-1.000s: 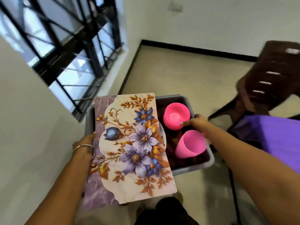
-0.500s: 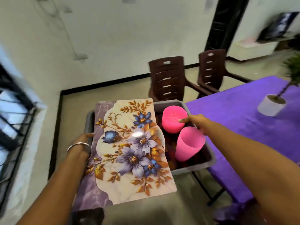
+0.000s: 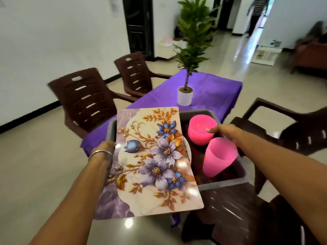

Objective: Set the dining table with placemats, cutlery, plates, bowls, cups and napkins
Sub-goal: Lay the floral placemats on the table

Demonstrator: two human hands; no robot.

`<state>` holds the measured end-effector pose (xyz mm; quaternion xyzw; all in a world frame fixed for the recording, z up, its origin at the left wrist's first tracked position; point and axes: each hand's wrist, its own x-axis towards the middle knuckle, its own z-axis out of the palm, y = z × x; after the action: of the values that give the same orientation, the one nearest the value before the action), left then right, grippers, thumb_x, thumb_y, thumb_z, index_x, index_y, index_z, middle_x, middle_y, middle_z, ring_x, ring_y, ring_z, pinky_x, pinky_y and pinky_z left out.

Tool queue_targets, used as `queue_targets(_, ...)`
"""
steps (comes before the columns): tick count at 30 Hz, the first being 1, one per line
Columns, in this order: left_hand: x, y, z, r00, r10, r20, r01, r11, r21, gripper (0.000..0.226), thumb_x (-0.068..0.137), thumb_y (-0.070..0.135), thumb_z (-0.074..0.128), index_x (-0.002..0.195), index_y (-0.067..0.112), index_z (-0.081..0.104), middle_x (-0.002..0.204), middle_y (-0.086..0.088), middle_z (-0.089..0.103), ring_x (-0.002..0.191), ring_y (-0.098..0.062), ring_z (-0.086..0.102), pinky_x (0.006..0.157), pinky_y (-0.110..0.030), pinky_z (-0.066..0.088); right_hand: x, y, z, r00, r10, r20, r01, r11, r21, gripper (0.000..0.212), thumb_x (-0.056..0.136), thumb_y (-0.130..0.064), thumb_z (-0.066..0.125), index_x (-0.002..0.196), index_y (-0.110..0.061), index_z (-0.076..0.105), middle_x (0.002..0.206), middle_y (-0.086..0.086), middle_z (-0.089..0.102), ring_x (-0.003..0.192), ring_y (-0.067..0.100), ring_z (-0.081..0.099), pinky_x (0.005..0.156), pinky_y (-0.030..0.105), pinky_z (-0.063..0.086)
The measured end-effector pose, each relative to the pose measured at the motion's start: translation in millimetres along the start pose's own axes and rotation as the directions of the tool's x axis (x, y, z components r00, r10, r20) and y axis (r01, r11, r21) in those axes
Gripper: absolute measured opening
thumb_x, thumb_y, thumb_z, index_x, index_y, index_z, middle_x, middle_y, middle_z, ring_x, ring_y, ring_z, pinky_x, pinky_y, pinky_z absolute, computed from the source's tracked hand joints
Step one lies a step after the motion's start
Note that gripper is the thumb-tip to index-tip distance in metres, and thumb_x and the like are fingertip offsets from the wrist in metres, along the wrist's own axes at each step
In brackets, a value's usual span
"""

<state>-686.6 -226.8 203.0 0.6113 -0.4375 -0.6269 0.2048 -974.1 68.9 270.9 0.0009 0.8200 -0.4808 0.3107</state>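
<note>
Now facing the purple table (image 3: 208, 91), both hands, left hand (image 3: 104, 149) and right hand (image 3: 224, 133), grip the grey tub (image 3: 228, 183); fingers seemingly curled over its rim.

Both forearms are showing bare, with no sleeves reaching into view. The left hand (image 3: 104, 147) is wearing a thin silver-toned bangle (image 3: 99, 153) at the wrist. The right hand (image 3: 224, 133) is wearing nothing that shows, though its far side is hidden.

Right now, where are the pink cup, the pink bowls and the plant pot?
pink cup (image 3: 218, 158), head view, on its side wall.
pink bowls (image 3: 201, 128), head view, inside the top bowl.
plant pot (image 3: 184, 97), head view, on its white front.
</note>
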Motion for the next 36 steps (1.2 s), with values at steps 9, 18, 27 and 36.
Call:
queue_targets(9, -59, 1, 200, 0.964, 0.062, 0.259, -0.137, 0.950, 0.282, 0.038, 0.070, 0.010, 0.064, 0.105, 0.001, 0.053, 0.071, -0.012, 0.046, 0.057, -0.026, 0.043, 0.054, -0.031, 0.036, -3, 80, -150, 0.929, 0.181, -0.321, -0.124, 0.974, 0.192, 0.072, 0.072, -0.023, 0.081, 0.131, 0.001, 0.045, 0.115, 0.013, 0.052, 0.091, 0.031, 0.052, 0.076, 0.041, 0.047)
queue_targets(18, -106, -48, 337, 0.916, 0.053, 0.399, -0.237, 0.873, 0.427, 0.023, 0.074, -0.001, 0.051, 0.096, 0.000, 0.047, 0.065, -0.012, 0.039, 0.049, -0.026, 0.035, 0.046, -0.027, 0.027, -23, 166, -242, 0.791, 0.389, -0.472, -0.201, 0.894, 0.401, 0.071, 0.073, -0.019, 0.080, 0.129, 0.005, 0.045, 0.110, 0.016, 0.053, 0.099, 0.033, 0.056, 0.085, 0.046, 0.050)
queue_targets(27, -135, -128, 389, 0.929, -0.069, 0.365, -0.134, 0.854, 0.503, 0.050, 0.075, -0.009, 0.049, 0.125, -0.015, 0.046, 0.074, -0.019, 0.052, 0.061, -0.033, 0.051, 0.053, -0.030, 0.040, 7, 267, -300, 0.729, 0.492, -0.476, -0.261, 0.843, 0.471, 0.071, 0.075, -0.018, 0.078, 0.131, 0.010, 0.043, 0.134, 0.020, 0.050, 0.118, 0.037, 0.050, 0.089, 0.043, 0.045)
queue_targets(36, -113, -184, 395, 0.962, -0.138, 0.234, -0.048, 0.761, 0.647, 0.030, 0.078, -0.010, 0.048, 0.106, -0.019, 0.056, 0.063, -0.013, 0.048, 0.053, -0.024, 0.046, 0.047, -0.028, 0.040, 59, 345, -285, 0.714, 0.621, -0.323, -0.395, 0.738, 0.547, 0.075, 0.065, -0.026, 0.083, 0.124, 0.007, 0.051, 0.125, 0.011, 0.056, 0.112, 0.035, 0.055, 0.085, 0.040, 0.047)
